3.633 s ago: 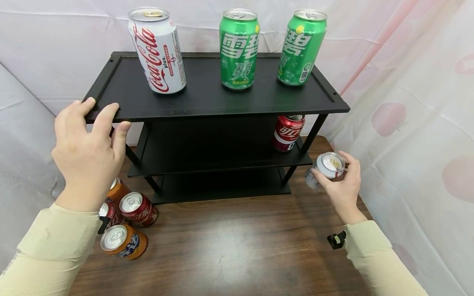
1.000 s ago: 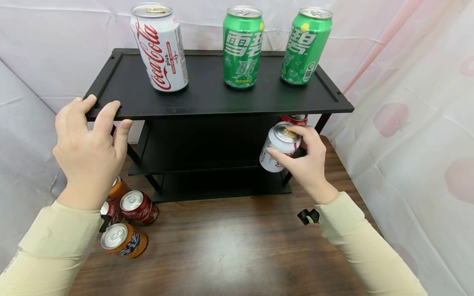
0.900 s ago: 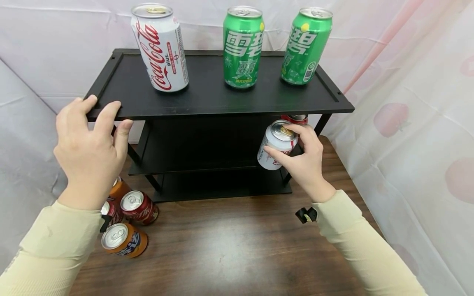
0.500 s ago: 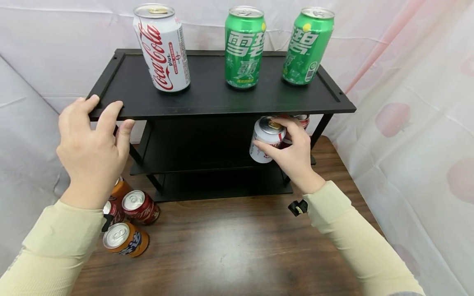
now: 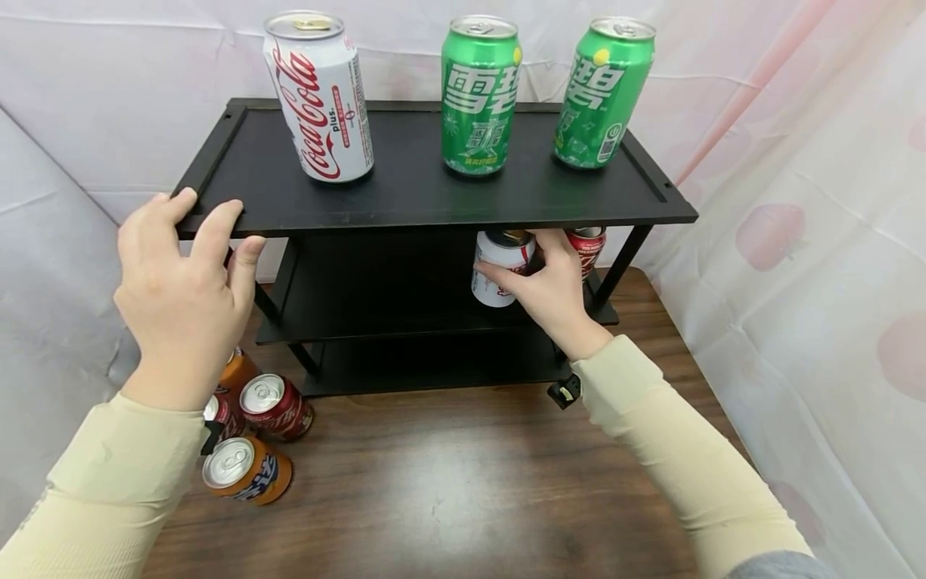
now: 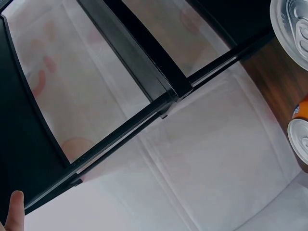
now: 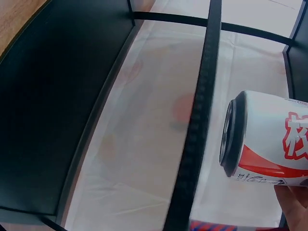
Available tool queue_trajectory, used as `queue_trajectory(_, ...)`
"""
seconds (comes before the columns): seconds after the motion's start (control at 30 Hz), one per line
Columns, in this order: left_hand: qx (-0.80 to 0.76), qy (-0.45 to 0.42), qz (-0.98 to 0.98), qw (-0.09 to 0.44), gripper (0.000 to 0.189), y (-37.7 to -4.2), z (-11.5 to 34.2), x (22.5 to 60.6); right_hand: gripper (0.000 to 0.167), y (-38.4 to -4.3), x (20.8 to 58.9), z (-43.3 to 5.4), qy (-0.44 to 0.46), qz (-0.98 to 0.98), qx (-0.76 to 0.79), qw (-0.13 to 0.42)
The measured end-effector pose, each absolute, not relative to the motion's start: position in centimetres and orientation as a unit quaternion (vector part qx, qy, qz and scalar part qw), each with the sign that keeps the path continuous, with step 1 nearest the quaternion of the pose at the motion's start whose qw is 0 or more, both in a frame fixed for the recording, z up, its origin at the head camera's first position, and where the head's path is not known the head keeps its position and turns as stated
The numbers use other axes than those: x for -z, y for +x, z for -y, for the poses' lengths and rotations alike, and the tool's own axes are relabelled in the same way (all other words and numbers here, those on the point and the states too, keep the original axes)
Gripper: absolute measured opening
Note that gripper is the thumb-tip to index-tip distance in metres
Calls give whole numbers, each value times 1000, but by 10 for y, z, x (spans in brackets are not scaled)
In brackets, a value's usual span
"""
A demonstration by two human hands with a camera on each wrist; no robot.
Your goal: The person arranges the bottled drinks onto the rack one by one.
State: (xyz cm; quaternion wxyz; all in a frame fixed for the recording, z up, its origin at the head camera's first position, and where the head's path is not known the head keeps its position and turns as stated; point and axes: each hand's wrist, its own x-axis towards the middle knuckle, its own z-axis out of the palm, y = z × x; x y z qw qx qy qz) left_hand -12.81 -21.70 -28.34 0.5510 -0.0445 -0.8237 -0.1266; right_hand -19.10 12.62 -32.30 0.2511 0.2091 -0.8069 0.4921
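A white-and-red soda can [image 5: 501, 268], upright and gripped, hangs over the black rack's middle shelf [image 5: 391, 310].

Rack [image 5: 434, 211] top: white cola can [image 5: 320, 96], two green cans [image 5: 479, 95].
Middle shelf [image 5: 376, 318]: red can [image 5: 587, 245].
Table [image 5: 448, 482]: my orange can [image 5: 244, 471], red cans [image 5: 275, 406].
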Motion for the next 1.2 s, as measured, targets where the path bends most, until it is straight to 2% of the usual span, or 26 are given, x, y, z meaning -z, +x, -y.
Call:
queue_trajectory(0.13, 124, -43, 824, 552, 47, -128, 217, 283, 64, -194, 325, -120, 199, 812, -497, 232)
queue_trajectory(0.4, 122, -42, 825, 551, 46, -128, 218, 284, 67, -199, 330, -111, 193, 827, -476, 230)
queue_trajectory(0.7, 126, -44, 824, 551, 47, -128, 217, 284, 61, -199, 333, -108, 187, 838, -461, 224)
queue_trajectory(1.2, 125, -43, 827, 547, 47, -128, 218, 285, 63, -197, 332, -107, 184, 853, -458, 168)
